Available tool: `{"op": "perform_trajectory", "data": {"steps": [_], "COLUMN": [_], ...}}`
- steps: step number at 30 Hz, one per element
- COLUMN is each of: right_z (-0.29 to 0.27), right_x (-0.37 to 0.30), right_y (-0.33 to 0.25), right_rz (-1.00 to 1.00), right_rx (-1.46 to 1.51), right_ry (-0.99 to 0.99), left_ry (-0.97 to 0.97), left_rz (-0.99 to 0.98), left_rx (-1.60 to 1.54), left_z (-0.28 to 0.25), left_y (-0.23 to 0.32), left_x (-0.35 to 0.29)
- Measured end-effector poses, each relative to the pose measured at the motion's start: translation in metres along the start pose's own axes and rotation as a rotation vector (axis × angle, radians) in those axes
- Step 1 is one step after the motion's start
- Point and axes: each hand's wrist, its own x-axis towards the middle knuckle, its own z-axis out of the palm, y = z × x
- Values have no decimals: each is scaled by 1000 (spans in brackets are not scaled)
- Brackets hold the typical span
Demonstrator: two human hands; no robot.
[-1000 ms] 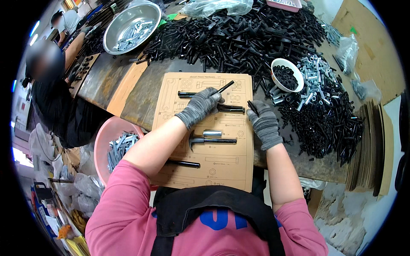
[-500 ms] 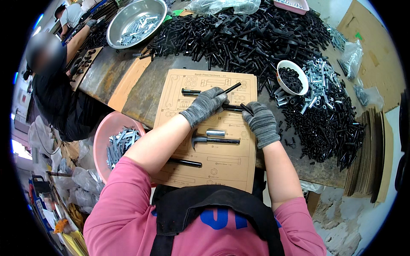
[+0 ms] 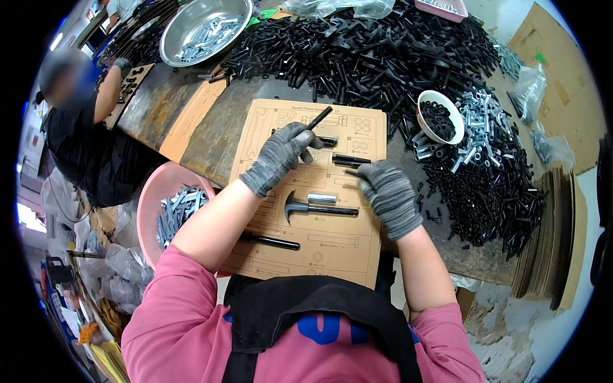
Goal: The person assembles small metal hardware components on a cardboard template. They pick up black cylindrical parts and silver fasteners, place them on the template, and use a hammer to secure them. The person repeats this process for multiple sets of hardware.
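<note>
A brown cardboard sheet (image 3: pixel 281 191) printed with hardware outlines lies in front of me. My gloved left hand (image 3: pixel 278 156) is closed on a black bolt (image 3: pixel 320 117) that sticks up and to the right, over the sheet's upper part. Just beyond its fingertips another black bolt (image 3: pixel 329 141) lies on the sheet. My gloved right hand (image 3: pixel 391 195) has its fingers curled at the right edge, with the tip of a thin dark bolt (image 3: pixel 350 172) poking out. Black bolts (image 3: pixel 350 159) rest above it. Lower down are a silver sleeve (image 3: pixel 322 198), a black hooked piece (image 3: pixel 319 209) and a black rod (image 3: pixel 273 241).
A large heap of black bolts (image 3: pixel 357 57) covers the far table. A white bowl of black rings (image 3: pixel 459 131) stands right, by silver sleeves (image 3: pixel 476 127). A steel basin (image 3: pixel 167 46) and pink tub (image 3: pixel 149 214) are left. A co-worker (image 3: pixel 83 134) works at far left.
My left hand has drawn back to the left, its bolt now pointing more upward. My right hand has moved slightly down. The black bolts between them now lie uncovered on the sheet.
</note>
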Motion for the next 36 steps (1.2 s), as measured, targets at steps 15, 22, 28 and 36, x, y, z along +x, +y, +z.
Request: {"op": "perform_trajectory", "data": {"steps": [15,22,28,36], "right_z": [5,-19,-11,-12], "right_x": [-8,-25,-43,-55], "right_y": [0,2,-5,1], "right_rz": [-11,82,118,121], "right_rx": [-251,-26,75,52], "right_ry": [5,176,222,241], "left_ry": [261,90,-19,77], "left_rz": [2,483,602,614], "left_rx": [40,806,1042,1028], "left_z": [-51,-65,-38,-35], "left_y": [-10,-34,-48,-54], "left_x": [-110,-164,-197,-207]}}
